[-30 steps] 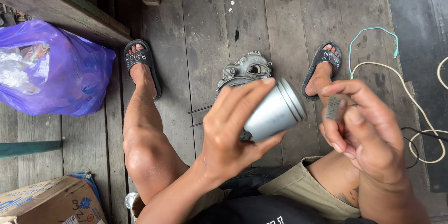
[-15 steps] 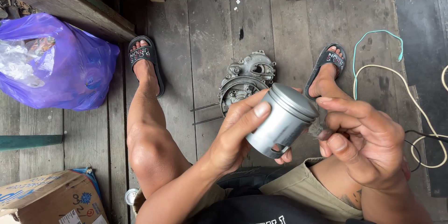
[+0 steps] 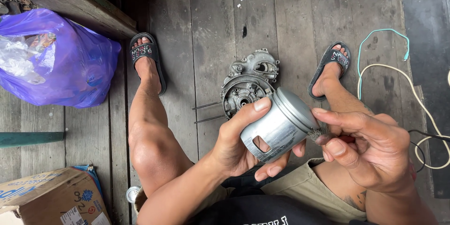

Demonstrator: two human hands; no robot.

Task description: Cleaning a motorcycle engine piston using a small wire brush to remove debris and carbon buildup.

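Note:
My left hand [image 3: 239, 143] grips a silver metal piston [image 3: 279, 125], a hollow cylinder with a square cut-out in its skirt, tilted with its closed top toward the upper right. My right hand [image 3: 370, 152] pinches a small dark wad of wire wool [image 3: 319, 134] against the piston's top edge. Below and behind the piston, a grey engine casing [image 3: 248, 82] with two thin studs lies on the plank floor between my sandalled feet.
A purple plastic bag [image 3: 61, 63] lies at the left under a wooden beam. A cardboard box [image 3: 47, 201] sits at the bottom left. Green and cream wires [image 3: 398, 72] curl over a dark mat [image 3: 429, 56] at the right.
The piston has been turned and tilted in my left hand, showing its cut-out. My right hand has closed in on the piston's top edge with the wad.

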